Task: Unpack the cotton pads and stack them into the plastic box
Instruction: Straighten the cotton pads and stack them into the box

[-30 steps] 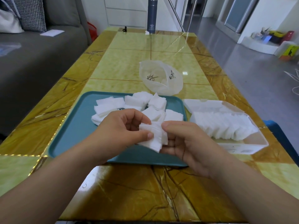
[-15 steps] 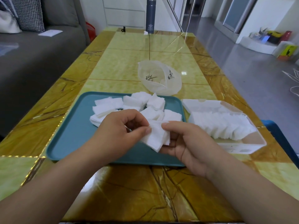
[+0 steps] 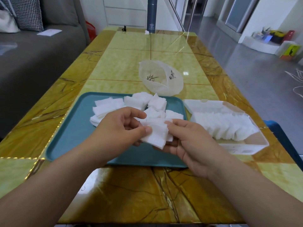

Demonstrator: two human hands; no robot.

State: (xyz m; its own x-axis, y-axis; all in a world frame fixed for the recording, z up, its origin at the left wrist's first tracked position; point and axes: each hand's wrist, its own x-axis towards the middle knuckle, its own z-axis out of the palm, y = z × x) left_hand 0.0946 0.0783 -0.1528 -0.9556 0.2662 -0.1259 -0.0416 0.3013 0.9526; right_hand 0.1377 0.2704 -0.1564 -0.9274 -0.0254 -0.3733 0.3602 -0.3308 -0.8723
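Observation:
Both hands hold one small stack of white square cotton pads above the near part of a teal tray. My left hand pinches the stack's left side between thumb and fingers. My right hand supports it from the right and below, thumb on top. More loose cotton pads lie in small piles at the back of the tray. The clear plastic box stands right of the tray, lid open, with a row of pads leaning inside it.
An empty translucent pad bag with black print lies beyond the tray. A dark flask stands at the table's far end. A grey sofa runs along the left; a blue seat edge shows at right.
The stack has tilted and spread slightly between my hands; my left thumb has shifted along its left edge. Tray, box and bag have not moved.

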